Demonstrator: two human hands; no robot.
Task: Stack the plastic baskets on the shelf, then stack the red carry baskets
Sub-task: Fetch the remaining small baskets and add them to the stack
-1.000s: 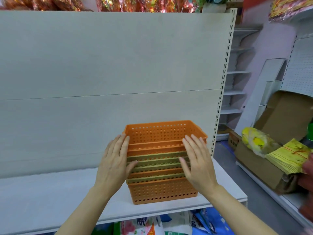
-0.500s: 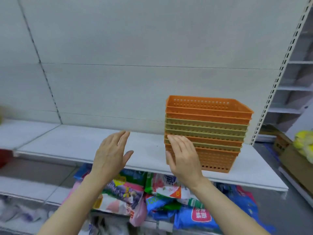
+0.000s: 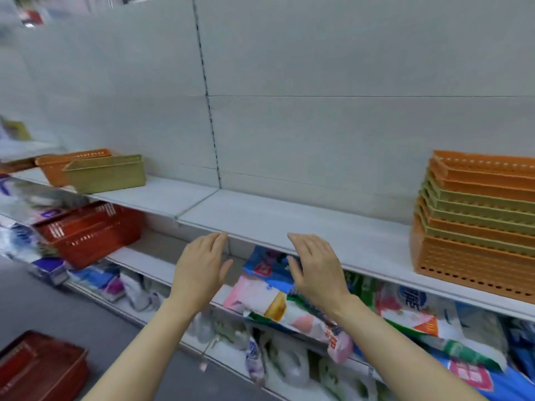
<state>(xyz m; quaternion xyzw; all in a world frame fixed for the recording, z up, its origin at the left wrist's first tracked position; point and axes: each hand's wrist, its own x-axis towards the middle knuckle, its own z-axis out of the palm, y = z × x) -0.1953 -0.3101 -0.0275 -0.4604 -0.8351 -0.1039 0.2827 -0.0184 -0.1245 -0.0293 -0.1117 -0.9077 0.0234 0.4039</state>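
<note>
A stack of several orange and green plastic baskets (image 3: 477,224) stands at the right end of the white shelf (image 3: 289,218). Far left on the same shelf sit a single green basket (image 3: 105,173) and an orange basket (image 3: 55,166) behind it. A red carry basket (image 3: 92,233) rests tilted on the lower shelf at the left, and another red carry basket (image 3: 37,369) lies on the floor at the bottom left. My left hand (image 3: 202,267) and my right hand (image 3: 315,264) hover in front of the shelf edge, fingers relaxed, holding nothing.
Bagged goods (image 3: 289,308) in many colours fill the lower shelf under my hands. The grey floor (image 3: 58,308) runs along the left. A white back panel (image 3: 318,82) rises behind the shelf. The left side of the view is blurred.
Both hands have come off the basket stack. The view has swung left, so the stack now sits at the far right and the loose baskets and red carry baskets have come into sight.
</note>
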